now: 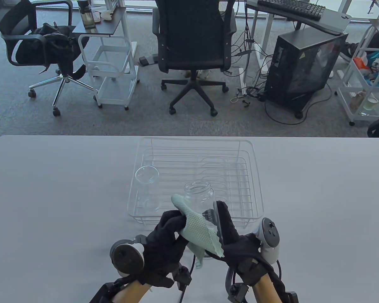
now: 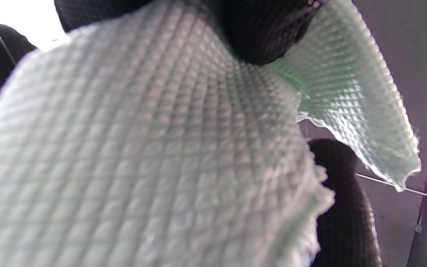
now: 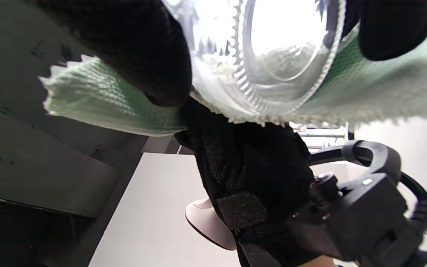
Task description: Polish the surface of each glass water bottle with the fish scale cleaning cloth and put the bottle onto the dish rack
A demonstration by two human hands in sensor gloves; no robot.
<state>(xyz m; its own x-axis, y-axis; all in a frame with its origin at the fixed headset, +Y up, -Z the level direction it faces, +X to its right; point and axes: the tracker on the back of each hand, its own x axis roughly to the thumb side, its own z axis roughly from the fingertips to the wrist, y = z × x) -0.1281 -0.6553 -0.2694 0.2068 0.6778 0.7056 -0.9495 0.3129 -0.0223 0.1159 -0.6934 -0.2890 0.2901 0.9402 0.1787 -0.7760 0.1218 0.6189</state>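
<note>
Clear glass formed the wide-mouthed water bottle (image 1: pixel 199 197) that I held above the near edge of the white table (image 1: pixel 50 195), just in front of the white wire dish rack (image 1: pixel 195 180). My right hand (image 1: pixel 232 235) gripped the bottle's lower body, fingers curled round it. My left hand (image 1: pixel 169 240) gripped the pale green fish scale cleaning cloth (image 1: pixel 199 232) and pressed it against the bottle's side. A second clear glass bottle (image 1: pixel 147 189) stood upright in the rack's left portion. I judged the held bottle rigid, moderately heavy for its size, slippery where bare, and breakable if knocked against the rack wires. The cloth was soft and limp; its free corner hung below my hands. I judged the safest hold to be round the lower body, with the cloth between glove and glass to add friction. The table view alone showed the rack, the racked bottle and the held bottle's position relative to both. The left wrist view was almost filled by the cloth's diamond weave, with one dark fingertip (image 2: pixel 261 33) pressed into it; no glass was distinguishable there. Only the right wrist view showed the bottle's ribbed base from beneath, the cloth wrapped about it, and gloved fingers (image 3: pixel 132 48) clamped on either side.
</note>
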